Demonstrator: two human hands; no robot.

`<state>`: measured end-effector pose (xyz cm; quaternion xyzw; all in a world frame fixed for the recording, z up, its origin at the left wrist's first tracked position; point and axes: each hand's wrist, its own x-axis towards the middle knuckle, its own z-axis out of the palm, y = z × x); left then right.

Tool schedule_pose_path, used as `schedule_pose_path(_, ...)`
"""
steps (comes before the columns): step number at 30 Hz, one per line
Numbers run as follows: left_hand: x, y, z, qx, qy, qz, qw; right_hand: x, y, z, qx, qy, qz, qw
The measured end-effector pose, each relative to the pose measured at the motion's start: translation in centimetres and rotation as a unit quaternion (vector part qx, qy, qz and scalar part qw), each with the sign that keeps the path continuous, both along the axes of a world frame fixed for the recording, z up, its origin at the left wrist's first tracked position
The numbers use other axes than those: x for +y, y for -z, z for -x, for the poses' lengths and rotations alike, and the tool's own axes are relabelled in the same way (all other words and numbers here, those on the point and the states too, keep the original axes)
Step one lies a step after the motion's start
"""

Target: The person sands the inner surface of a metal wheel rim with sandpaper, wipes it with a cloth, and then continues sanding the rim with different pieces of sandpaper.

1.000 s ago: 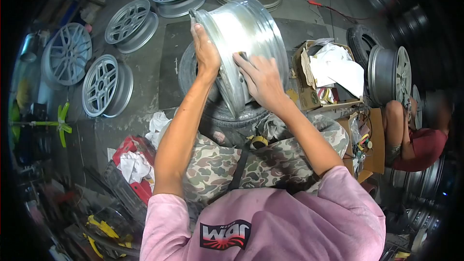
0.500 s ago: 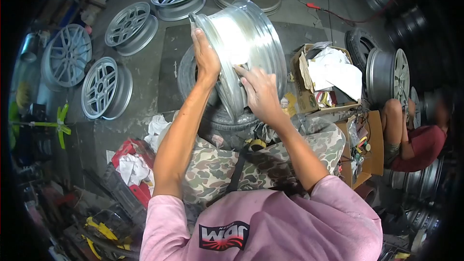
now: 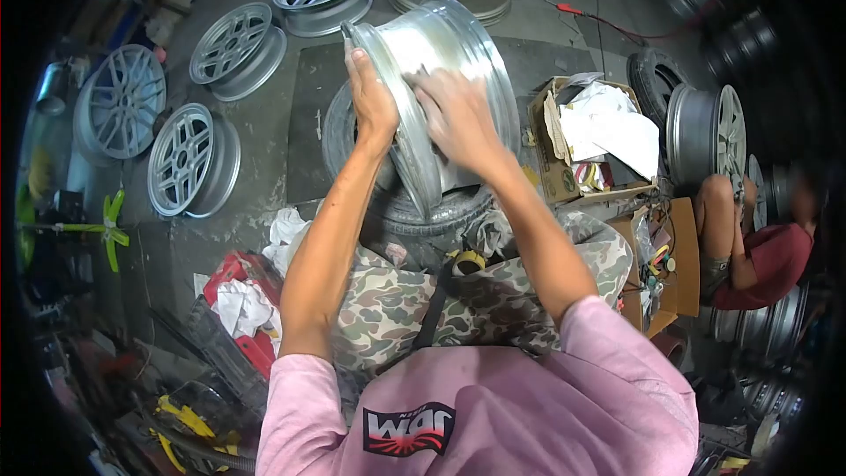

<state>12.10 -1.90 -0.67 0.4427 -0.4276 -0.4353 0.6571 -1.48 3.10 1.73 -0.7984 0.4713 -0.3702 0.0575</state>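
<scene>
A bare silver wheel rim [image 3: 480,79] stands tilted on its edge, on or against a black tyre [image 3: 337,137] on the floor. My left hand [image 3: 374,104] grips its left side, fingers stretched up along the face and edge. My right hand [image 3: 458,115] is on the barrel, fingertips drawn together near the left lip and smeared by motion. Something small and grey shows at those fingertips, too blurred to name. The wheel's spoked face is turned away to the left.
Several spoked wheels [image 3: 181,159] stand to the left and at the back. On the right are a carton of white paper [image 3: 608,128], an open cardboard box [image 3: 679,260] and another wheel [image 3: 692,132]. Beyond sits a person in a red shirt [image 3: 775,264]. A red toolbox [image 3: 256,353] lies lower left.
My right hand has moved up and slightly left across the barrel, towards the rim's lip. My left hand keeps its hold, and the wheel has barely moved.
</scene>
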Motion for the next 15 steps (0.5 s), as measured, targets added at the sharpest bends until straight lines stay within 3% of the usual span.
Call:
schedule_pose_path(3, 0.2, 0.0, -0.2, 0.010, -0.001, -0.015, 1.000, -4.5, -0.9, -0.8, 0.068, -0.012, 0.018, 0.997)
schedule_pose_path(6, -0.7, 0.7, -0.8, -0.026, -0.026, 0.015, 0.999, -1.1, -0.4, 1.7, 0.033, -0.083, -0.039, 0.995)
schedule_pose_path(8, -0.6, 0.7, -1.4, -0.035, -0.033, 0.015, 0.999, 2.6, -0.5, 5.1, 0.088, -0.143, -0.088, 0.982)
schedule_pose_path(12, -0.6, 0.6, -0.4, -0.056, -0.010, 0.019, 0.998, 5.8, -2.4, 8.6, 0.188, -0.129, -0.100, 0.969)
schedule_pose_path(15, -0.8, 1.0, -0.7, -0.093, -0.043, 0.033, 0.994, 6.1, -1.8, 7.4, 0.206, -0.067, -0.001, 0.976)
